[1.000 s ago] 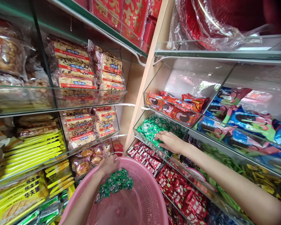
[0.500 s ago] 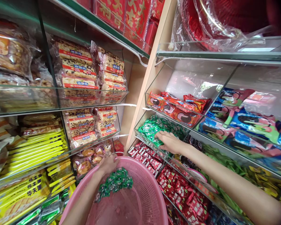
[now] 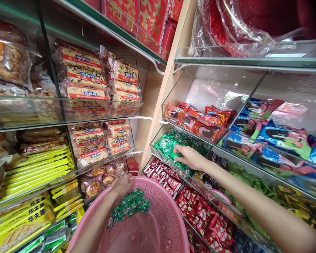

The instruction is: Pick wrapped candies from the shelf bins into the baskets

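Observation:
My left hand (image 3: 122, 186) is closed over the far rim of a pink plastic basket (image 3: 171, 207). Inside the basket, against its left side, lies a heap of small green-wrapped candies (image 3: 133, 203). My right hand (image 3: 189, 157) reaches into a clear shelf bin that holds more green-wrapped candies (image 3: 171, 142). Its fingers are bent down and closed among them, with the fingertips partly hidden by wrappers. The bin's clear front wall is just below that wrist.
Red-wrapped sweets (image 3: 160, 175) fill a bin under the green ones. Above are red snack packs (image 3: 197, 123) and blue cookie packs (image 3: 284, 135). On the left shelves stand sachima packs (image 3: 86, 75) and yellow packets (image 3: 44, 165). Clear shelf edges and dividers surround both arms.
The fingers of my right hand have curled in more among the green candies. My left hand stays on the basket rim. The view has shifted slightly.

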`<act>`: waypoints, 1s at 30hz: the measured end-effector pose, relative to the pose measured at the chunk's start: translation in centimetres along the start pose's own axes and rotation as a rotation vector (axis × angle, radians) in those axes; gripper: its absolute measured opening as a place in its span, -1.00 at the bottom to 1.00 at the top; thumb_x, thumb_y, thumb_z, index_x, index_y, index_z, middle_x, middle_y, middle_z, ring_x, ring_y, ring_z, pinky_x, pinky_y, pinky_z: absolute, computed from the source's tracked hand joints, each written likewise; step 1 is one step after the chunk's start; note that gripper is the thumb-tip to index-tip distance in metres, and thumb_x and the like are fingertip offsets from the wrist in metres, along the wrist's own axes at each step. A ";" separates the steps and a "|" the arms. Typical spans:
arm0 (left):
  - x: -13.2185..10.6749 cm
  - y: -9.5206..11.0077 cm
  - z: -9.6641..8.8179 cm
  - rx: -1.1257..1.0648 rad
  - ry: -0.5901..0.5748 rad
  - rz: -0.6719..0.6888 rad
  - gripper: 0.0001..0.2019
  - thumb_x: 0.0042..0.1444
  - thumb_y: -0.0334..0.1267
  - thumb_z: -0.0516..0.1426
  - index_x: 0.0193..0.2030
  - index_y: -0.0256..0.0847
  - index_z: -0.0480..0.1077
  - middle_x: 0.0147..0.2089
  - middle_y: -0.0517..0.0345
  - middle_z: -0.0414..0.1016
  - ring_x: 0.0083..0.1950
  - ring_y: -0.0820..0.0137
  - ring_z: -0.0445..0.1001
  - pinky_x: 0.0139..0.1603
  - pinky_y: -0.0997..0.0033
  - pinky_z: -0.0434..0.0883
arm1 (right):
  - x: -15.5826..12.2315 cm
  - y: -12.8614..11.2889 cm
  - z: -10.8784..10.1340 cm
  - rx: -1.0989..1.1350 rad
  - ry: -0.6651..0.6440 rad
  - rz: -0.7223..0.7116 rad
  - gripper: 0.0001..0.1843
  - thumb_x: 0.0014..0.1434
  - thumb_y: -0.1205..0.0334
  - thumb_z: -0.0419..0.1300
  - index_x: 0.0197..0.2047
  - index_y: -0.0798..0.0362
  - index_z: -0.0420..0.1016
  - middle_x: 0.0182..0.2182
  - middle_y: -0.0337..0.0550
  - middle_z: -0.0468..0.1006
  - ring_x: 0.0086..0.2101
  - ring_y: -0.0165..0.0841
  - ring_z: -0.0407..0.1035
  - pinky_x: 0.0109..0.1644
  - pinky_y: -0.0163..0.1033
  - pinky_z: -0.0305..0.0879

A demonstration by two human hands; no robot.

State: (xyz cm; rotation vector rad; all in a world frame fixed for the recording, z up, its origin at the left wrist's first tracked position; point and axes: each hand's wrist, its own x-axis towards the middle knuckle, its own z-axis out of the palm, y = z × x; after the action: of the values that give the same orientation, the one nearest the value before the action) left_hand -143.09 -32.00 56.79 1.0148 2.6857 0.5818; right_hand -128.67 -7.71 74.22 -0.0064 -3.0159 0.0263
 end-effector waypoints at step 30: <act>0.0 0.6 -0.2 -0.040 -0.048 -0.041 -0.62 0.11 -0.02 -0.13 -0.23 -0.16 0.41 -0.21 0.07 0.51 -0.15 0.31 0.44 -0.18 0.43 0.28 | -2.8 -13.1 5.8 0.380 -0.017 -0.192 -0.93 0.10 0.32 0.07 -0.30 0.01 0.27 -0.31 -0.23 0.37 -0.27 -0.36 0.27 -0.24 -0.30 0.13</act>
State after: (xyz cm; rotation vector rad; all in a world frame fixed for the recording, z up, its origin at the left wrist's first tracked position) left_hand -142.73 -31.65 57.22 0.9485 2.6360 0.5930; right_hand -126.66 -20.87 68.39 0.3180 -2.9608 0.5793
